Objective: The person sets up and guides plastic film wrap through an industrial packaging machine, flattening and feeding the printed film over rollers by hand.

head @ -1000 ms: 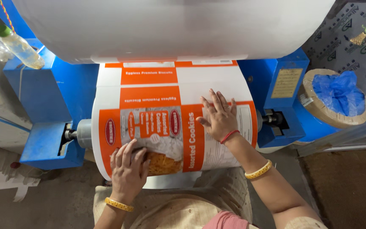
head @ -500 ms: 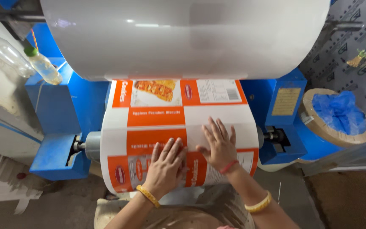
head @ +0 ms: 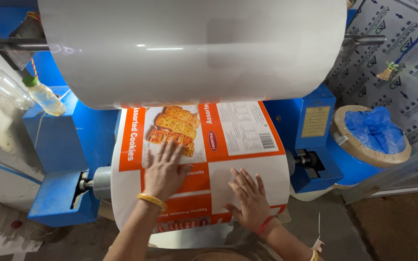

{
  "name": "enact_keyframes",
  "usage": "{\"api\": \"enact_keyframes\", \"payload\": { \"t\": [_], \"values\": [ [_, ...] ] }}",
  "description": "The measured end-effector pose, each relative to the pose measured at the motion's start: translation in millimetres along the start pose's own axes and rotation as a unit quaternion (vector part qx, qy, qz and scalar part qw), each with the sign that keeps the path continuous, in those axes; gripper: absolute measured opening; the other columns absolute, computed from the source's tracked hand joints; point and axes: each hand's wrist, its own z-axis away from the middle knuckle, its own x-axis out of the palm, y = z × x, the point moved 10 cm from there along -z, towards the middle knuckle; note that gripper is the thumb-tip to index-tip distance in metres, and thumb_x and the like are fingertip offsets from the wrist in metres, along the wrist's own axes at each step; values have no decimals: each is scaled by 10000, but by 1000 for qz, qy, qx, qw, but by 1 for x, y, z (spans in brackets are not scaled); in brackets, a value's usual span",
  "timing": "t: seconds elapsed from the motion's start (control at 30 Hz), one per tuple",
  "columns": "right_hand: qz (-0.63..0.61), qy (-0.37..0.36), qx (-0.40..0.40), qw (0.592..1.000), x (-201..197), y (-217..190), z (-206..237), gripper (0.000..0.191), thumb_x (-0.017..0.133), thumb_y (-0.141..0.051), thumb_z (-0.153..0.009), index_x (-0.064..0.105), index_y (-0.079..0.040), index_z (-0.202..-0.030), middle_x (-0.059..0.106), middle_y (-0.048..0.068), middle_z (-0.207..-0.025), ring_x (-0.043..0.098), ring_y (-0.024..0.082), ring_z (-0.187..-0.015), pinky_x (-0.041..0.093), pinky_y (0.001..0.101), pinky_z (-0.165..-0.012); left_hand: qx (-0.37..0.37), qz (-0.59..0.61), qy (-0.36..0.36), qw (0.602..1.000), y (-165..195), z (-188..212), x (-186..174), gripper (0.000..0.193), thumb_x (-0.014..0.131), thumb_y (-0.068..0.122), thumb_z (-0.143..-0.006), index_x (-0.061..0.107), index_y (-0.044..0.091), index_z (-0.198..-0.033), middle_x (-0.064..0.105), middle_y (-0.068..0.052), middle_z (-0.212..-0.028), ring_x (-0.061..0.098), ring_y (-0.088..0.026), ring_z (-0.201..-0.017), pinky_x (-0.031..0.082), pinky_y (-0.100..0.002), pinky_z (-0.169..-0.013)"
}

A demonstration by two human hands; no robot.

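Observation:
A wide roll of printed packaging film [head: 247, 145], orange and white with a biscuit picture, sits on a shaft between two blue machine housings. My left hand [head: 164, 169] lies flat on the film's upper middle, fingers spread, a yellow bangle at the wrist. Lower and to the right, my right hand [head: 248, 198] presses flat on the white part of the film, with a red thread at its wrist. Neither hand grips anything. Above both hangs a large plain white roll [head: 194, 48].
Blue machine housings stand at left [head: 59, 145] and right [head: 315, 135]. A clear plastic bottle with a green cap [head: 44, 96] hangs at the left. A cardboard drum lined with blue plastic [head: 371, 133] stands at the right. Printed panel sheets lean behind it.
The printed film has turned, so the biscuit picture now sits higher on the roll. My left hand has moved up across the film; my right hand stays flat lower down.

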Motion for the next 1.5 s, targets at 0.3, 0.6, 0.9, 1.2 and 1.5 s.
{"api": "enact_keyframes", "payload": {
  "t": [0.3, 0.6, 0.9, 1.2, 1.5],
  "values": [
    [33, -46, -130, 990, 29, -52, -20, 767, 508, -632, -959, 312, -210, -1568, 241, 62, -1670, 149, 252, -1547, 45, 577, -1212, -105, -82, 106, 985, -98, 49, -32, 702, 521, 585, -936, 438, 191, -1511, 351, -99, -1636, 274, -287, -1523, 103, -655, -1218],
    [104, -49, -130, 985, 60, -56, -89, 899, 211, -776, -954, 205, -175, -1624, 198, 36, -1693, 133, 250, -1554, 24, 558, -1223, -73, -9, 196, 978, -96, 126, -21, 713, 561, 505, -931, 422, 155, -1536, 335, -181, -1634, 295, -369, -1517, 156, -725, -1171],
    [137, -91, 3, 986, 53, 37, -115, 928, 117, -777, -922, 221, -161, -1608, 212, 53, -1680, 200, 258, -1532, 83, 590, -1213, -94, -3, 208, 974, -97, 157, -32, 612, 575, 489, -910, 483, 210, -1447, 355, -140, -1612, 290, -326, -1522, 182, -711, -1174],
    [161, -13, 90, 983, 17, 109, -54, 843, 238, -725, -957, 324, -166, -1582, 326, 32, -1650, 289, 234, -1516, 144, 580, -1222, -27, 30, 172, 984, -56, 137, -18, 627, 623, 381, -881, 490, 154, -1449, 369, -150, -1603, 292, -316, -1518, 147, -588, -1233],
    [127, 85, 76, 985, -15, 97, -16, 821, 402, -676, -932, 347, -143, -1554, 306, 72, -1632, 273, 290, -1496, 168, 603, -1193, 29, 44, 13, 999, 10, 71, 18, 617, 649, 413, -847, 558, 209, -1422, 238, -113, -1636, 175, -267, -1520, 26, -520, -1241]
  ]
}}
